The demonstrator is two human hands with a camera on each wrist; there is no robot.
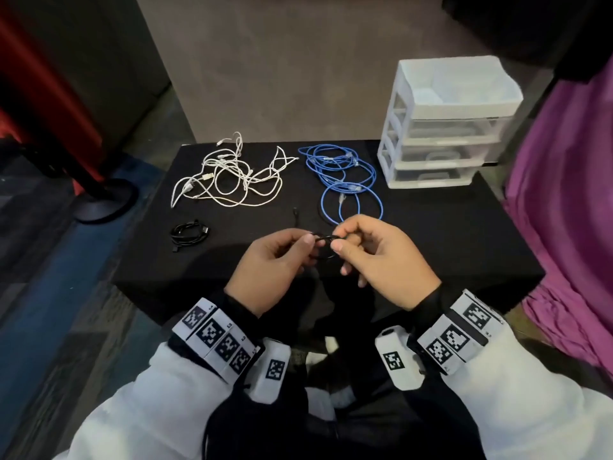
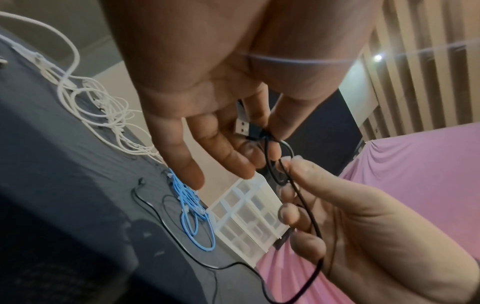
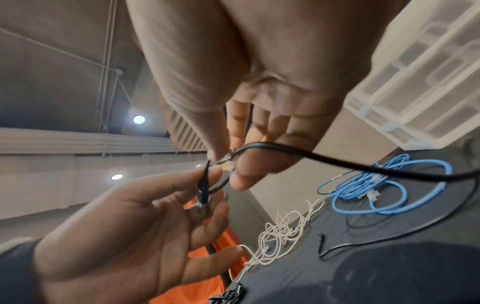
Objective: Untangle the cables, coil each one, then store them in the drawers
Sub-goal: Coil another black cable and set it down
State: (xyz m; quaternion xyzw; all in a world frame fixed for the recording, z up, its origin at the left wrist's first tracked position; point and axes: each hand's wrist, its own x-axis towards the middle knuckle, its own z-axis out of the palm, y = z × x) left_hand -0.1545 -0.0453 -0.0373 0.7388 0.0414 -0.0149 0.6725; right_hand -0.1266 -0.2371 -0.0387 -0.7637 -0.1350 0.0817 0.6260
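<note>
Hands are meeting over the near edge of the desk (image 1: 431, 247): left hand (image 1: 268, 263) is pinching the USB plug end of a black cable (image 2: 298, 191), right hand (image 1: 374, 257) is pinching a small loop of it just beside. Cable's slack is trailing onto the desk. Farther left, a coiled black cable (image 1: 189, 231) is lying. Beyond, tangled white cables (image 1: 229, 174) and blue cables (image 1: 345, 174) are lying apart. Drawer unit (image 1: 441, 127) is standing at the far right, drawers closed; contents unclear.
</note>
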